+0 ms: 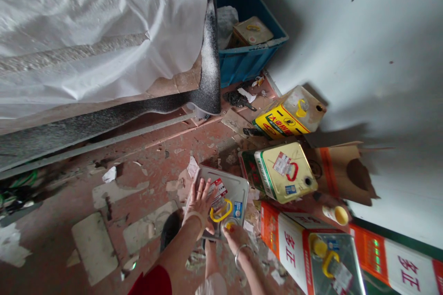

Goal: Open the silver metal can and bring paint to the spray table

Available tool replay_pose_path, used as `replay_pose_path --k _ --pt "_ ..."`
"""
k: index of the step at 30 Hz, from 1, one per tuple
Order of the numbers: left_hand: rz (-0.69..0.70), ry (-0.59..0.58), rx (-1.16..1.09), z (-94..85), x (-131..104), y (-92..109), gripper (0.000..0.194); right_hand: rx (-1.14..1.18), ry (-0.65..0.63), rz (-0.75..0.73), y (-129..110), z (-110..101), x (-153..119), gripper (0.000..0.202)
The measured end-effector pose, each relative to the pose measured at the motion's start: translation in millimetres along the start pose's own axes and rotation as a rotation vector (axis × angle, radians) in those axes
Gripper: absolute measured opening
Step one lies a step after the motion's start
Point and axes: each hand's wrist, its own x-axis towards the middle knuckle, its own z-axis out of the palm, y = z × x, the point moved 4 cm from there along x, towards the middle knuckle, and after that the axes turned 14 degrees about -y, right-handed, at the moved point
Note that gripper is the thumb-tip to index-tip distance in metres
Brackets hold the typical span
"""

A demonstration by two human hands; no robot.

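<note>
Head view: left hand [200, 196] flat, ungripped, on the square metal can [221, 200]; right hand [235, 235] pinches its cap. Judging rigid, slick, possibly heavy — take the yellow handle [221, 212].

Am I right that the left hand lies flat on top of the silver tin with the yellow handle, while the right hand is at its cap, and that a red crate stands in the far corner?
Not quite: the crate is blue, not red, as the head view shows. The rest holds: the left hand lies flat on the silver tin by its yellow handle, and the right hand is at the cap.
</note>
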Motion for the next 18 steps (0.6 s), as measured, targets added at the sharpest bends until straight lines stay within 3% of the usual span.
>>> replay_pose_path --k 7,13,18 --pt "-0.236 -0.051 0.105 5.8 12.2 3.9 0.143 0.085 -0.052 0.086 4.1 5.1 -2.5 0.035" --pt "-0.21 0.018 0.1 14.2 15.7 1.5 0.135 0.149 -0.068 0.119 2.6 1.9 -8.9 0.037" --pt "-0.199 -0.008 0.117 12.0 14.0 2.6 0.144 0.165 -0.056 0.121 1.3 -0.4 -16.5 0.039"
